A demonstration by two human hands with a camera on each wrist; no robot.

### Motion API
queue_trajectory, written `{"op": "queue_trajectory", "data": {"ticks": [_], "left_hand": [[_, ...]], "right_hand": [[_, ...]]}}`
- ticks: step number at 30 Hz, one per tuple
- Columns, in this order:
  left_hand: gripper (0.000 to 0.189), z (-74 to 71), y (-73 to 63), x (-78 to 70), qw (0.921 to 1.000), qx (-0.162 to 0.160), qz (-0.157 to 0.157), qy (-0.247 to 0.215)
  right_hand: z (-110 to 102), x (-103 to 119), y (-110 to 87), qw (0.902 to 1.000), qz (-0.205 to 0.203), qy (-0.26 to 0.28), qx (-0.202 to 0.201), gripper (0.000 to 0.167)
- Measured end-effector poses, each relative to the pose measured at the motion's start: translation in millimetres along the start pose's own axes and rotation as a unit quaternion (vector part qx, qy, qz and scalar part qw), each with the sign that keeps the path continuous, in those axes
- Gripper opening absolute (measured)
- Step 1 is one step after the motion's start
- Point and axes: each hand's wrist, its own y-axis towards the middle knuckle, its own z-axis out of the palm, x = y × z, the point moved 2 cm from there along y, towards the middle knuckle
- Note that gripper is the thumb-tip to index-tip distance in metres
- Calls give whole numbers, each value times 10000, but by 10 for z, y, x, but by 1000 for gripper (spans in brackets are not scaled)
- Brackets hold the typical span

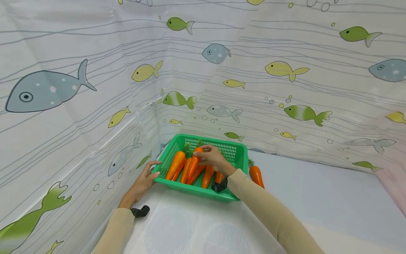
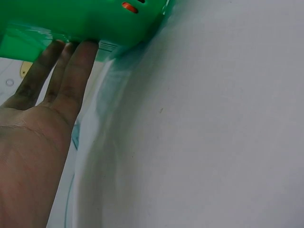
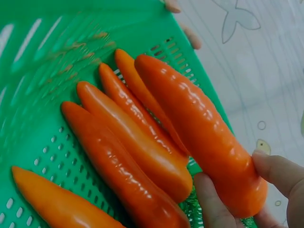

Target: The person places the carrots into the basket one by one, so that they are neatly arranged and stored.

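Note:
A green plastic basket holds several orange carrots with leafy green tops. My right hand pinches one carrot near its thick top end, thumb on one side and fingers on the other. That carrot is raised over the others, its tip slanting toward the basket's near side. At the basket's left corner, my left hand grips the rim. Its fingers reach up against the basket's outer side in the left wrist view; the thumb is hidden there. More carrots lie side by side in the basket.
Outside the basket, to its right, another carrot lies on the white table surface. Fish-printed sheets rise close behind and to the left of the basket. Dark wrist devices are on both wrists.

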Motion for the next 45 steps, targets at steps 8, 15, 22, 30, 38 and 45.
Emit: {"op": "queue_trajectory", "data": {"ticks": [8,15,22,30,38,45], "left_hand": [[49,13,42,-4,10000,-18,36,27],[48,16,64,13,10000,-8,8,21],[46,14,90,-2,10000,1,81,7],[46,16,69,15,10000,9,80,-23],[46,18,10,39,9999,6,45,-95],[47,4,6,36,10000,-7,51,-59]], "right_hand": [[52,-22,82,10000,50,-59,26,50],[72,-54,148,9997,180,-88,159,50],[79,-41,158,9989,224,-218,354,41],[62,-17,120,9992,222,-252,196,39],[27,150,-15,9986,-18,-252,454,45],[-192,411,-254,9931,-617,-790,601,37]]}}
